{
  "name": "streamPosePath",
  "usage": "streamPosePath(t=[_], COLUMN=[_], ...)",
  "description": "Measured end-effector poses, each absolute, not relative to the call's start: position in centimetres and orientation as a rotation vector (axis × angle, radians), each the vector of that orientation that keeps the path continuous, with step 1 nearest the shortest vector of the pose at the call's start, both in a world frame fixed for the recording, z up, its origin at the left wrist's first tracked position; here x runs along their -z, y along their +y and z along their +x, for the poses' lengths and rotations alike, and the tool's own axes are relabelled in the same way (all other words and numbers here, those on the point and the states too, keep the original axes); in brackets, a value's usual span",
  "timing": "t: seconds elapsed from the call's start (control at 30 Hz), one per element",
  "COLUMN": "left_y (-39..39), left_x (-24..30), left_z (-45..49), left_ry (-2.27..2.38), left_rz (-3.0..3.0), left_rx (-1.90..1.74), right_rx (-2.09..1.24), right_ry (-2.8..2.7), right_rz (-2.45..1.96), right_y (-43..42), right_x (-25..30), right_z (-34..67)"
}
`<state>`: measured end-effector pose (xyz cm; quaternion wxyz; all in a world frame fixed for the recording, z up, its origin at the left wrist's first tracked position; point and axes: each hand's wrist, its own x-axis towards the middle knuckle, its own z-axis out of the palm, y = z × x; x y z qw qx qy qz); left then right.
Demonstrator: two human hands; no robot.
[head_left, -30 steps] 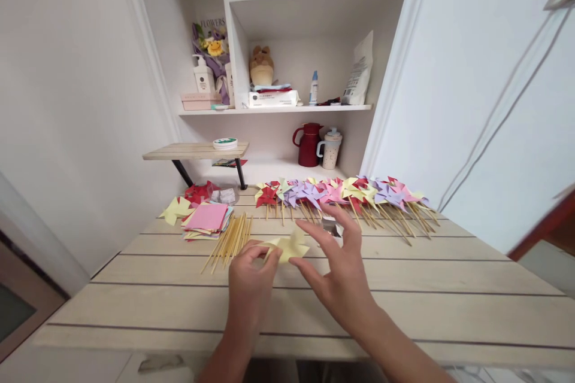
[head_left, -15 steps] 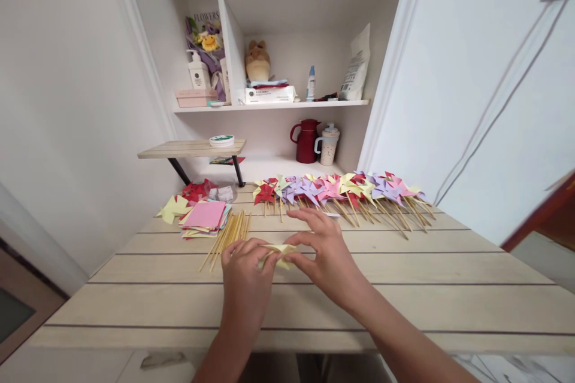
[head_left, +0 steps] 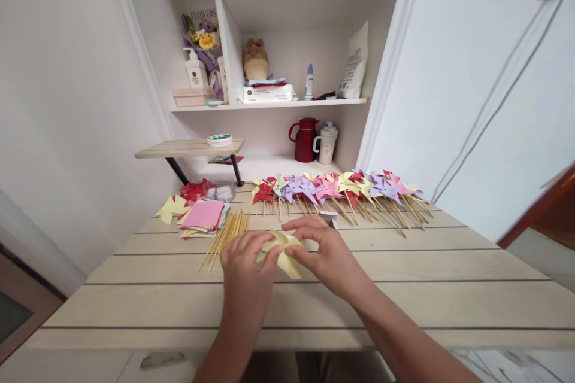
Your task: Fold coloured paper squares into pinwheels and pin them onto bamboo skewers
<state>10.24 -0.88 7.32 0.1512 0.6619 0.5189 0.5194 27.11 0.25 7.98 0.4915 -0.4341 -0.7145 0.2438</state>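
Between my hands, above the front half of the table, is a pale yellow paper pinwheel with curled blades. My left hand grips its left side, thumb toward the middle. My right hand pinches it from the right, thumb and fingertips close to the centre. Whether a pin is between the fingertips, I cannot tell. Just beyond my left hand lies a bundle of thin wooden sticks. A small greyish-white box shows partly behind my right hand.
Finished pinwheels on sticks line the table's back edge. Square coloured papers are stacked at left, beside a yellow folded pinwheel, red ones and a clear container. A small raised shelf stands behind them.
The yellow pinwheel has turned, so its blades now face me more and spread wider. My right hand has shifted slightly, its fingers lower and closer to the centre, uncovering the small box.
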Motion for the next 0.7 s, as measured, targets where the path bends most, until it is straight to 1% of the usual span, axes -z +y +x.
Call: streamPosePath(t=[0.13, 0.17, 0.23, 0.37, 0.5, 0.7], left_y=[-0.8, -0.9, -1.1, -1.8, -2.0, -1.7], left_x=[-7.6, -7.6, -7.5, -7.0, -7.4, -7.9], left_z=[10.1, 10.1, 10.1, 10.6, 11.5, 12.3], left_ry=[1.341, 1.292, 1.218, 1.115, 0.986, 0.92], left_rz=[1.393, 1.245, 1.026, 0.95, 1.023, 1.003], left_rx=[-1.69, -1.686, -1.565, -1.293, -1.294, -1.29], right_rx=[-1.066, -1.165, -1.271, -1.271, -1.255, -1.282], right_ry=[-1.383, -1.29, -1.147, -1.047, -1.053, -1.1], right_rz=[-1.015, -0.986, -0.935, -0.883, -0.866, -0.85], right_y=[0.7, 0.8, 0.9, 1.1, 1.2, 1.0], right_x=[-7.8, -7.7, -7.5, -7.4, -7.2, -6.8], right_z=[27.2, 27.1, 27.0, 26.6, 26.4, 26.2])
